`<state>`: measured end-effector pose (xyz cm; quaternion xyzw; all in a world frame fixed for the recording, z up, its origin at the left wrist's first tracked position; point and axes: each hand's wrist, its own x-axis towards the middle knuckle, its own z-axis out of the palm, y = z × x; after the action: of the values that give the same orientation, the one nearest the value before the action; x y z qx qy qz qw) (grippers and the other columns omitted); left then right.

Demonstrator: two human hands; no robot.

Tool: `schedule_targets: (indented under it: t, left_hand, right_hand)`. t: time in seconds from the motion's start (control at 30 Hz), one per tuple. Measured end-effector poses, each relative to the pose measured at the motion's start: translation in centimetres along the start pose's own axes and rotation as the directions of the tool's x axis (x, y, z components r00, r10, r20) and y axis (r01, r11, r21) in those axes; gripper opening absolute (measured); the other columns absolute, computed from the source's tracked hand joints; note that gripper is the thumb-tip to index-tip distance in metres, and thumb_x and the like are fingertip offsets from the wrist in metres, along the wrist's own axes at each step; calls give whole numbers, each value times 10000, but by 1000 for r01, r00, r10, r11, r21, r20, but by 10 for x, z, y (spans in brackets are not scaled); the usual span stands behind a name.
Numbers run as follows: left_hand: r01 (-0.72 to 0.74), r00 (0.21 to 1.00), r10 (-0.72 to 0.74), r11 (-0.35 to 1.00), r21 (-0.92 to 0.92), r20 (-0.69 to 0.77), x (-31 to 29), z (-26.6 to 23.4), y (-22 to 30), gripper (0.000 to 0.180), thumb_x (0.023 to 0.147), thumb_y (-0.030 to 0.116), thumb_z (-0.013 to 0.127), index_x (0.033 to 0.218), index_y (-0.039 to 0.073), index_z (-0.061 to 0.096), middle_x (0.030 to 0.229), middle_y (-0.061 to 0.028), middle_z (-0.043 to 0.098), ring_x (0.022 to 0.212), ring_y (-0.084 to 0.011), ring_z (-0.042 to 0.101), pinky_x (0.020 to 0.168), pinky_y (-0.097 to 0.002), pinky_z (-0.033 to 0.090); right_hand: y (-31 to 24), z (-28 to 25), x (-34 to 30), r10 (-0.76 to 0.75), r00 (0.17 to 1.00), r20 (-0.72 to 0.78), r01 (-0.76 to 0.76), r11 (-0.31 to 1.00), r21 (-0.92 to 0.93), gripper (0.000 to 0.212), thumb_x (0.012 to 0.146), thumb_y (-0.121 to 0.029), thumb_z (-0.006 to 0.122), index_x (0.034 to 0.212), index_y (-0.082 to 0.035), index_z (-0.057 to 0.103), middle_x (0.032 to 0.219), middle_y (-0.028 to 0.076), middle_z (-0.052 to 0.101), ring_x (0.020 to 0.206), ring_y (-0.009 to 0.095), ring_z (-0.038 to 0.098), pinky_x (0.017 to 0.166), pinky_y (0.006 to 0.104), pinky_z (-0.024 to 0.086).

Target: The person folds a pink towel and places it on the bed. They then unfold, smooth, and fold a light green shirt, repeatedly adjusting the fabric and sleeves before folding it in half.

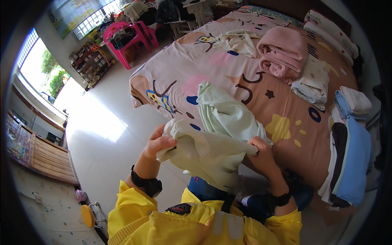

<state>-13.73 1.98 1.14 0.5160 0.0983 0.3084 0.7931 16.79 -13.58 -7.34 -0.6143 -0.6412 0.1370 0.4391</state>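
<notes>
A cream-coloured garment [204, 153] hangs stretched between my two hands, above the near edge of the bed. My left hand [158, 143] grips its bunched left end, with the thumb pressed on top. At the other end, my right hand [262, 155] is closed on a corner of the cloth. I cannot make out what kind of garment it is. Just beyond it, a crumpled pale green garment [226, 110] lies on the bed and is partly covered by the cloth I hold.
The bed [179, 73] has a pink and brown patterned cover. On it lie a cream garment [237, 43], a folded pink blanket [282, 53] and folded clothes [312, 83]. More folded clothes [353, 155] hang over the right edge. A pink chair [126, 41] and shoe rack [90, 65] stand far left.
</notes>
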Motion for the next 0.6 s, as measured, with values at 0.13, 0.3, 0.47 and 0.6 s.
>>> schedule_targets:
  t: [0.13, 0.3, 0.47, 0.6]
  left_hand:
    - [-171, 969, 220, 925, -339, 112, 0, -19, -6, 555, 758, 243, 635, 1188, -89, 519, 1081, -243, 605, 976, -363, 650, 857, -472, 561]
    - [-265, 962, 270, 912, -312, -27, 1, -13, -5, 480, 756, 271, 647, 1091, -57, 549, 967, -182, 641, 831, -274, 666, 718, -371, 567]
    - [-221, 880, 367, 879, -422, 302, 12, -7, 11, 393, 668, 251, 770, 898, 30, 540, 737, -81, 563, 649, -167, 579, 534, -288, 459]
    - [-216, 819, 372, 905, -367, 436, 14, -10, 19, 400, 603, 222, 830, 803, 66, 521, 654, -48, 513, 609, -149, 536, 480, -281, 375]
  right_hand:
    - [12, -10, -7, -77, 995, -66, 68, 988, -136, 146, 750, -40, 680, 819, -51, 552, 810, 117, 572, 825, 341, 554, 684, 416, 466]
    - [26, -16, -11, -109, 989, -103, 85, 973, -213, 89, 796, -41, 608, 878, -10, 589, 817, 149, 574, 790, 333, 564, 738, 378, 464]
    - [15, -50, -2, 42, 896, -443, -31, 999, 32, 45, 848, -28, 536, 845, 16, 545, 845, 135, 566, 841, 287, 580, 814, 349, 459]
    - [-21, -102, 4, -341, 722, -603, 41, 890, -454, 121, 884, -101, 543, 809, -12, 510, 835, 115, 527, 826, 277, 558, 835, 375, 467]
